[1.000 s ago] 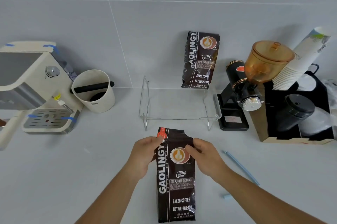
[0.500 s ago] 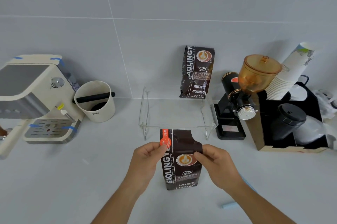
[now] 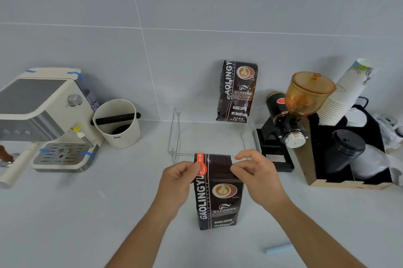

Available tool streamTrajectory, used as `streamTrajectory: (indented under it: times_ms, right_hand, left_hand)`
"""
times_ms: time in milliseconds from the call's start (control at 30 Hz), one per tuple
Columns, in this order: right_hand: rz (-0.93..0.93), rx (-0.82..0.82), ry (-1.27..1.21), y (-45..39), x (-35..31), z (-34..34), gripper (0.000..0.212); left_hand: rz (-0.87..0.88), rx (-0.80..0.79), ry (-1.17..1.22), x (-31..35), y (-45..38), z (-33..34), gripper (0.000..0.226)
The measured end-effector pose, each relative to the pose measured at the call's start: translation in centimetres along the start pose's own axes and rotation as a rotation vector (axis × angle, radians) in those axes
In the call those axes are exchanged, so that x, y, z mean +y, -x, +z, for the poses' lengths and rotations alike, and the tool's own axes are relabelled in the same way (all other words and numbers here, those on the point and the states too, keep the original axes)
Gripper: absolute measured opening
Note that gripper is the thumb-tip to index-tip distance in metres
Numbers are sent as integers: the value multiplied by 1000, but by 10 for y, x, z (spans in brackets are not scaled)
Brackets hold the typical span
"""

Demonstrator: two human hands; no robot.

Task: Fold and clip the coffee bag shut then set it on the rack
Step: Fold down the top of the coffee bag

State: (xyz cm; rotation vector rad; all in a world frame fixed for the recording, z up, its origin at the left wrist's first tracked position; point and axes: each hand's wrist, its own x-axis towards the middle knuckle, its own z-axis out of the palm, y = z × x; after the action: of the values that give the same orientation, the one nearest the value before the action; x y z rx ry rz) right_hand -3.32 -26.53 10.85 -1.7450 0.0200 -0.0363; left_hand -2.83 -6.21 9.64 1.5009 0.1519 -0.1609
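A dark brown coffee bag [image 3: 218, 200] with an orange label stands upright on the counter in front of me. My left hand [image 3: 177, 182] pinches its upper left edge at the orange tab. My right hand [image 3: 256, 174] pinches the upper right edge, fingers partly spread. The bag's top is flattened and unfolded. Just behind it stands the clear acrylic rack [image 3: 176, 134], with a second coffee bag [image 3: 237, 91] upright at its back right against the wall. A pale blue clip bar [image 3: 279, 248] lies on the counter at the lower right.
An espresso machine [image 3: 45, 115] and a white knock box [image 3: 117, 123] stand at the left. At the right are a black grinder with an amber hopper [image 3: 305, 97], a stack of paper cups [image 3: 344, 95] and a box holding black lids [image 3: 349, 147].
The bag went from lying flat toward me to standing upright. Both hands have kept hold of its top edges, and the view has tilted up slightly.
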Motion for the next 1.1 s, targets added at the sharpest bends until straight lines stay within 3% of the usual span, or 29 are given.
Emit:
streamTrajectory:
  times_ms: [233, 433, 733, 933, 1100]
  right_hand:
    - [-48, 4, 91, 0, -1, -5, 41]
    - [-85, -25, 240, 5, -1, 1, 27]
    - [-236, -12, 402, 8, -3, 5, 17]
    - [-326, -94, 528, 10, -11, 2, 15]
    - [-152, -120, 458, 7, -18, 1, 17]
  left_hand:
    - [57, -9, -70, 8, 2, -6, 15]
    - [275, -42, -448, 14, 3, -13, 55]
    - [486, -20, -646, 8, 7, -15, 18]
    - [380, -153, -582, 19, 1, -25, 15]
    - [260, -210, -490, 19, -2, -24, 16]
